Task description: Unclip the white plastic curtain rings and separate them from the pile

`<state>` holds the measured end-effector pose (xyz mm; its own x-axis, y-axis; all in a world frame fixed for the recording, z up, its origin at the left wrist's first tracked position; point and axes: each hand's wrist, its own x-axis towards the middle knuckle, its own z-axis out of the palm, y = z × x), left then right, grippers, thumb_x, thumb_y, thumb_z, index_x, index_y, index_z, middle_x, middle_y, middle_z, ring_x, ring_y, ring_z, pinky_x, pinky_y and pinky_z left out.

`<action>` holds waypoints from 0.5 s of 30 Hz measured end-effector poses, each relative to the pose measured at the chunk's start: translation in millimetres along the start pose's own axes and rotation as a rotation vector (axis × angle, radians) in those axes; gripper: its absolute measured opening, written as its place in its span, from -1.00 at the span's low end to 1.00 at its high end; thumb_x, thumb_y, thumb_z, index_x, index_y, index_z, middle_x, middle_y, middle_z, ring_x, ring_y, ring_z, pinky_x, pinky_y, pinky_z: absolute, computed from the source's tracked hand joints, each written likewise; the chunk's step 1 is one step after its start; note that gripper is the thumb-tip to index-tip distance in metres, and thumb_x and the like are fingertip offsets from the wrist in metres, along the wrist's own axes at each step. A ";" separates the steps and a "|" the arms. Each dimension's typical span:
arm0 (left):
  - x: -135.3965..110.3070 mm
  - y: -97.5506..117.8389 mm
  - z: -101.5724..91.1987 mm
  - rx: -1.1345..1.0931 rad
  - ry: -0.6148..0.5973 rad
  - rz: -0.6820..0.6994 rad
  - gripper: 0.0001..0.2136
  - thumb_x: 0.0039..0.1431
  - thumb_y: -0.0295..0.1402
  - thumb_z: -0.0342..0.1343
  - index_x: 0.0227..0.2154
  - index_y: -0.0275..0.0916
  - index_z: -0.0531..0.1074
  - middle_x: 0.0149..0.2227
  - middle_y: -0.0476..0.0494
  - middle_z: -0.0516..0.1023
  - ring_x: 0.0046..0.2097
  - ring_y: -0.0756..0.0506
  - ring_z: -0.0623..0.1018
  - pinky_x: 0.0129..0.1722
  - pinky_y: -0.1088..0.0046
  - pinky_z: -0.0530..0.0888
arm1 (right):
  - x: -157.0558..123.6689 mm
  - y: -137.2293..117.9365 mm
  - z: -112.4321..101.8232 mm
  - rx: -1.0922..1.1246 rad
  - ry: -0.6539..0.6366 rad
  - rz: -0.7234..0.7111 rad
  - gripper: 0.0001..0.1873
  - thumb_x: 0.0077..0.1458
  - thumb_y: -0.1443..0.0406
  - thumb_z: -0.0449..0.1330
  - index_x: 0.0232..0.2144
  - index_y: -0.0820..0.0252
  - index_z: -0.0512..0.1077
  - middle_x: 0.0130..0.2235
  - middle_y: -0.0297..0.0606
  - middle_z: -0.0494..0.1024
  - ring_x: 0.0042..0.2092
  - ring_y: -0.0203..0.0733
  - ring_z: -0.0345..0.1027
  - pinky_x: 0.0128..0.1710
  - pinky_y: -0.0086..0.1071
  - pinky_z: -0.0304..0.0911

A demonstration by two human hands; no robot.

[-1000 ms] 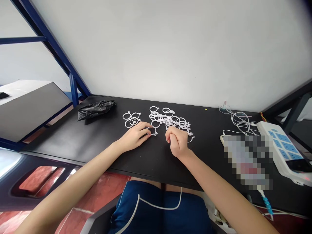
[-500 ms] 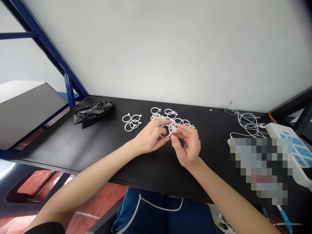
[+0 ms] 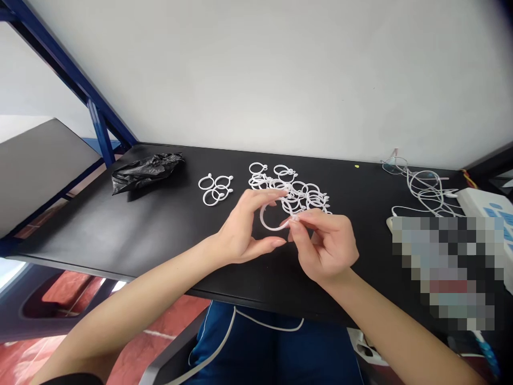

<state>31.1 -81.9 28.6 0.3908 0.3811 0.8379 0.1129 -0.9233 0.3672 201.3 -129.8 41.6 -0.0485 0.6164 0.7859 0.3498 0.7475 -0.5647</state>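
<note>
Both my hands hold one white plastic ring a little above the black table. My left hand curls round its left side, fingertip on top and thumb below. My right hand pinches the ring's right end between thumb and forefinger. Just behind the hands lies a tangled pile of white rings. A small separate group of rings lies to the left of the pile.
A crumpled black plastic bag lies at the table's back left. White cables and a white and blue power strip are at the right, next to a blurred-out patch. Blue metal frame bars rise at the left.
Both hands left the table surface, came together and lifted one ring from the pile's edge toward me. The camera view shifted a little to the left and down.
</note>
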 end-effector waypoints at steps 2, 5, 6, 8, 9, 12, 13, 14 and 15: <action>-0.1 0.2 0.4 0.008 -0.055 -0.012 -0.49 0.38 -0.08 -0.05 0.27 -0.21 0.08 0.03 -0.33 0.50 0.01 -0.17 0.53 -0.13 0.26 0.55 | -0.3 -1.0 -1.8 -0.024 -0.006 0.044 -0.92 0.19 0.40 0.22 -0.27 0.12 0.45 -0.45 -0.29 0.59 -0.51 -0.26 0.49 -0.56 -0.38 0.45; 0.4 0.4 1.0 0.076 -0.065 0.030 -0.52 0.42 -0.09 -0.15 0.25 -0.26 0.15 -0.04 -0.30 0.50 -0.03 -0.16 0.52 -0.12 0.26 0.54 | -2.3 -0.2 -1.0 -0.002 0.010 0.040 -0.93 0.20 0.39 0.21 -0.27 0.13 0.45 -0.44 -0.30 0.58 -0.52 -0.27 0.48 -0.55 -0.38 0.44; 0.5 0.5 1.0 0.097 -0.058 0.048 -0.53 0.42 -0.09 -0.15 0.24 -0.27 0.18 -0.04 -0.30 0.50 -0.03 -0.16 0.51 -0.11 0.27 0.54 | -3.1 0.5 0.0 0.012 0.006 0.030 -0.92 0.21 0.39 0.20 -0.26 0.13 0.44 -0.44 -0.30 0.58 -0.51 -0.27 0.48 -0.54 -0.38 0.44; 0.8 0.9 0.4 0.128 -0.037 0.075 -0.53 0.41 -0.10 -0.12 0.22 -0.28 0.21 -0.04 -0.30 0.48 -0.03 -0.16 0.50 -0.11 0.29 0.54 | -4.0 2.1 2.4 0.042 0.007 -0.007 -0.87 0.21 0.42 0.19 -0.20 0.12 0.43 -0.40 -0.29 0.58 -0.48 -0.28 0.48 -0.52 -0.39 0.45; 1.0 1.2 -0.2 0.138 -0.029 0.082 -0.53 0.40 -0.10 -0.10 0.21 -0.30 0.22 -0.03 -0.31 0.47 -0.03 -0.16 0.50 -0.11 0.30 0.54 | -4.0 3.0 3.4 0.054 0.025 -0.036 -0.82 0.21 0.43 0.18 -0.15 0.11 0.42 -0.37 -0.28 0.58 -0.46 -0.28 0.48 -0.52 -0.40 0.45; 2.5 2.3 -2.2 0.150 -0.038 0.073 -0.58 0.40 -0.15 -0.07 0.15 -0.34 0.27 -0.06 -0.32 0.46 -0.05 -0.15 0.49 -0.11 0.30 0.53 | -1.8 5.0 5.3 0.027 0.054 -0.116 -0.69 0.21 0.48 0.16 -0.04 0.08 0.40 -0.29 -0.26 0.59 -0.40 -0.28 0.48 -0.49 -0.40 0.46; 3.2 2.7 -2.8 0.151 -0.047 0.066 -0.60 0.40 -0.17 -0.07 0.13 -0.34 0.28 -0.08 -0.31 0.46 -0.06 -0.15 0.49 -0.12 0.29 0.52 | -0.6 5.4 5.5 0.004 0.045 -0.139 -0.68 0.21 0.49 0.15 -0.04 0.08 0.42 -0.28 -0.25 0.59 -0.39 -0.27 0.48 -0.48 -0.40 0.46; 3.8 3.1 -3.2 0.153 -0.057 0.060 -0.62 0.40 -0.18 -0.08 0.11 -0.34 0.29 -0.09 -0.30 0.46 -0.07 -0.15 0.49 -0.13 0.29 0.52 | 0.7 5.4 5.6 -0.017 0.037 -0.161 -0.68 0.20 0.51 0.15 -0.05 0.10 0.43 -0.28 -0.24 0.59 -0.38 -0.27 0.49 -0.48 -0.40 0.47; 4.4 3.4 -3.5 0.153 -0.061 0.056 -0.63 0.40 -0.18 -0.08 0.09 -0.34 0.30 -0.11 -0.29 0.46 -0.08 -0.15 0.49 -0.14 0.29 0.52 | 1.7 5.3 5.8 -0.029 0.032 -0.179 -0.68 0.20 0.52 0.15 -0.05 0.12 0.45 -0.29 -0.23 0.60 -0.38 -0.27 0.49 -0.47 -0.40 0.47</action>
<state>30.0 -83.2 35.0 0.4545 0.3294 0.8276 0.2254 -0.9414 0.2509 197.7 -123.3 38.5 -0.0831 0.4653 0.8812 0.3655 0.8369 -0.4074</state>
